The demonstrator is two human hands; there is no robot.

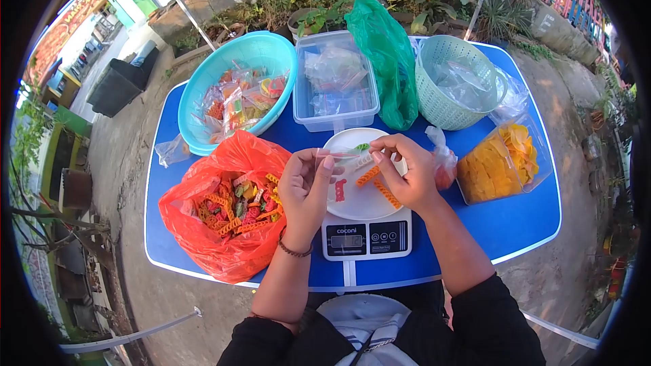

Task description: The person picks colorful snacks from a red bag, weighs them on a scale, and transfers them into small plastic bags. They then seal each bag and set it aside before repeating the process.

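Observation:
Between my two hands a small clear plastic bag (pixel 347 154) is stretched over a white plate (pixel 366 211). My left hand (pixel 305 179) pinches one side of it with thumb and fingers. The other side is gripped by my right hand (pixel 405 168). Under the hands, the plate carries orange twisted snack pieces (pixel 385 193), a pinkish-red piece (pixel 340 190) and a green piece (pixel 363 147). It sits on a white kitchen scale (pixel 367 249) with a small display. Left of my left hand, an open red plastic bag (pixel 203 244) holds many colourful twisted snacks (pixel 241 205).
On the blue table (pixel 488 230) stand a turquoise basin (pixel 285 88) of packed snacks, a clear box (pixel 339 120) of plastic bags, a green plastic bag (pixel 386 61), a pale green basket (pixel 441 105), a small tied bag (pixel 444 163) and a container of yellow chips (pixel 491 169).

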